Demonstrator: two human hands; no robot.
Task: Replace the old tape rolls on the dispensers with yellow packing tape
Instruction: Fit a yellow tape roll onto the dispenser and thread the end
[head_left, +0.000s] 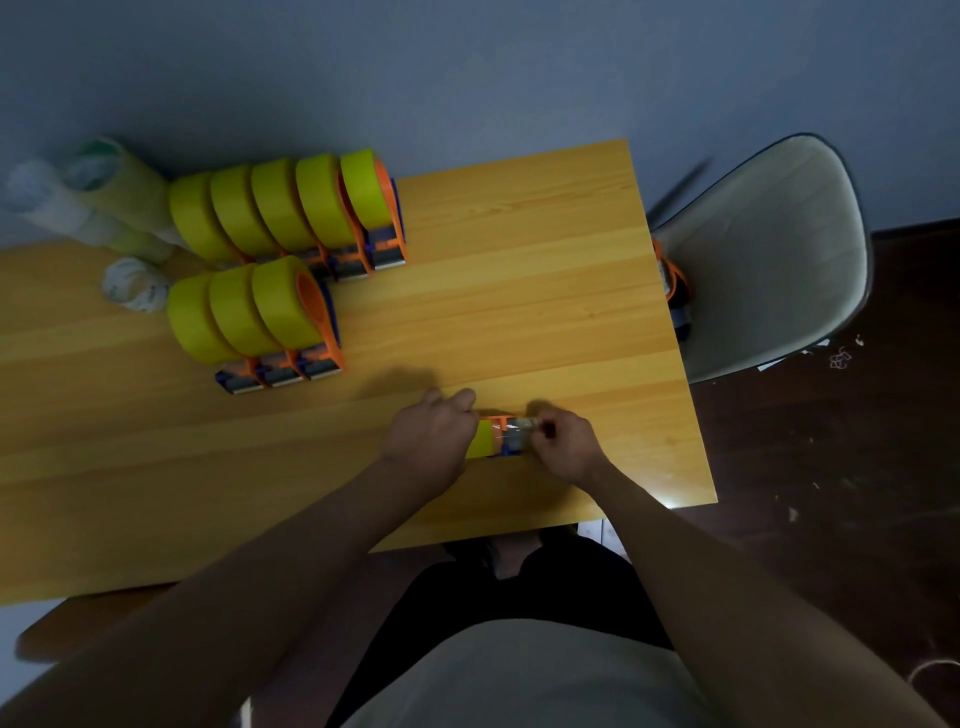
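An orange and blue tape dispenser (505, 435) lies on the wooden table (519, 291) near the front edge, with a yellow tape roll (480, 439) on it. My left hand (428, 441) grips the roll end of it. My right hand (563, 444) pinches the tape at the dispenser's blade end. At the back left stand two rows of dispensers loaded with yellow rolls, a far row (291, 208) and a near row (249, 312).
Stacks of pale tape rolls (104, 197) and a crumpled white wad (135, 286) lie at the table's far left. A white chair (769, 249) stands right of the table with another orange dispenser (675, 288) on its seat. Paper scraps litter the dark floor.
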